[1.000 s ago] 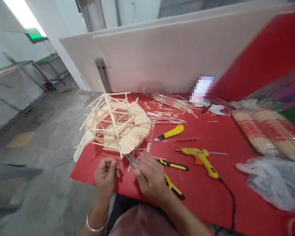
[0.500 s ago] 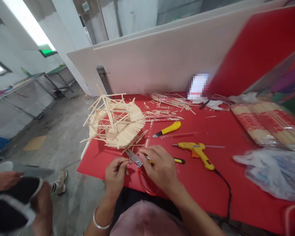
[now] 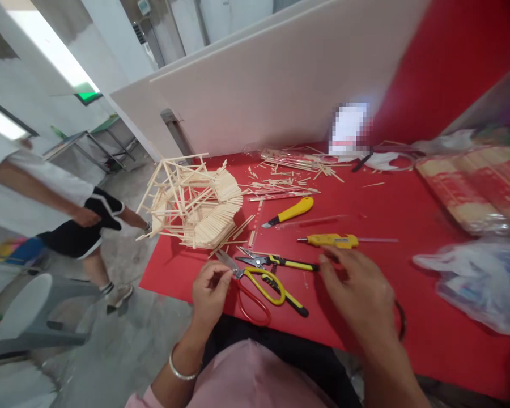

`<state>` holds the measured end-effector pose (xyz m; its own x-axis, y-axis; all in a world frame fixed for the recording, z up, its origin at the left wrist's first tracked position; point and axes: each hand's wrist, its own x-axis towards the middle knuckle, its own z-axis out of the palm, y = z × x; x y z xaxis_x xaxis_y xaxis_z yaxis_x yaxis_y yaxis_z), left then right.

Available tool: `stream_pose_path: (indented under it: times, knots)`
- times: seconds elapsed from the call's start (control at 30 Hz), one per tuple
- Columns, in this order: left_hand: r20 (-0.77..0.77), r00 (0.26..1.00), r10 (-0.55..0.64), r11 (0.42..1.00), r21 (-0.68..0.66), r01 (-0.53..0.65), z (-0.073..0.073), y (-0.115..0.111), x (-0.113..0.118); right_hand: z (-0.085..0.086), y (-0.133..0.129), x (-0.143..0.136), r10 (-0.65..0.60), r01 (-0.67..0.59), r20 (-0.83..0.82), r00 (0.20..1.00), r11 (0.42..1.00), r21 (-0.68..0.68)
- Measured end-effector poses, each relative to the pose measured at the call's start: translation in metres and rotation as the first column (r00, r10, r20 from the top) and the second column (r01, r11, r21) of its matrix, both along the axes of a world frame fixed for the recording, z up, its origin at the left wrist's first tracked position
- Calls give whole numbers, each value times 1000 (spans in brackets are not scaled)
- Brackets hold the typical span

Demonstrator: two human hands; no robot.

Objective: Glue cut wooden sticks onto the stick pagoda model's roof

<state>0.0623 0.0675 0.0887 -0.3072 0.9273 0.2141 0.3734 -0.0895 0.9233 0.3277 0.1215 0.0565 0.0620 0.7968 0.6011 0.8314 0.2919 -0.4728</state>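
Observation:
My left hand (image 3: 212, 289) is closed in a pinch just left of the scissors; whatever lies between its fingertips is too small to make out. Those scissors (image 3: 238, 273), with one red and one yellow handle, lie on the red tabletop (image 3: 365, 212). Beside them are black-and-yellow snips (image 3: 295, 263). My right hand (image 3: 361, 289) has its fingers apart over the grip of a yellow glue gun (image 3: 334, 241), covering the grip; whether it touches is unclear. A model built of wooden sticks (image 3: 216, 226) stands beyond my left hand.
A yellow utility knife (image 3: 295, 211) lies mid-table. Behind it are scattered stick pieces (image 3: 280, 184). Packs of sticks (image 3: 476, 181) and a plastic bag (image 3: 484, 283) sit on the right. A person (image 3: 74, 221) is on the left near a grey chair (image 3: 46, 306).
My right hand has left the scissors and moved right to the glue gun. The scissors and snips now show fully. My left hand stays pinched. The person at left appears farther away.

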Motion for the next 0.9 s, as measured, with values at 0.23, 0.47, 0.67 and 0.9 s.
stream_pose_path:
  times: [0.23,0.47,0.67,0.9]
  knots:
    - [29,999,43,988,-153,-38,-3,-7,20,-4,-8,-39,262,-250,-148,954,964,90]
    - [-34,996,88,992,-84,-91,-7,-3,26,8,-13,-60,457,-438,-204,866,889,131]
    - [-46,992,121,989,-84,-125,-13,1,18,6,-12,-66,515,-497,-209,832,857,133]
    - [-3,957,289,956,51,-289,-29,10,-26,7,-10,-83,516,-513,-109,850,856,55]
